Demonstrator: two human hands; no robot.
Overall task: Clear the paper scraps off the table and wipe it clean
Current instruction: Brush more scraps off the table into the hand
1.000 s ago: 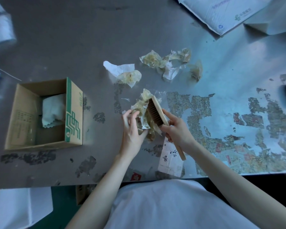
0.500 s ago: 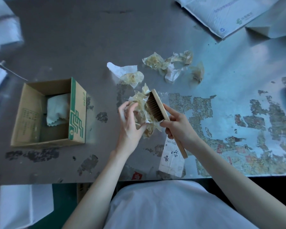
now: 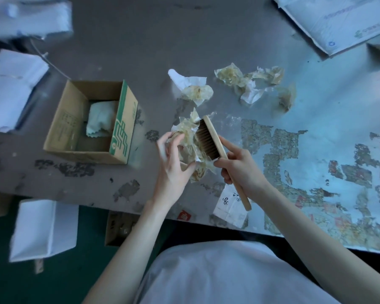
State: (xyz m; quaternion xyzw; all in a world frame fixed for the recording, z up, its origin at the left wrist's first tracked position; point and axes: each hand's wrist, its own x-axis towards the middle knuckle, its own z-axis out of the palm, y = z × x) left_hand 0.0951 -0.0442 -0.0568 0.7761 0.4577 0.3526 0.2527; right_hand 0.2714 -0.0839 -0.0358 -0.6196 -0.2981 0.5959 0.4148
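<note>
hands (image 3: 172, 170) (image 3: 239, 170) around scraps (image 3: 189, 134) and brush (image 3: 207, 140)

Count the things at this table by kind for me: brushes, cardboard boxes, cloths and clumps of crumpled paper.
Wooden brush: 1
Open cardboard box: 1
Cloth, lying inside the box: 1
Clumps of crumpled paper scraps: 4, one against the brush bristles, three loose beyond it
Total: 7

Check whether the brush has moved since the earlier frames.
Yes: the brush has shifted left, nearer the cardboard box, away from the peeling patch.
</note>
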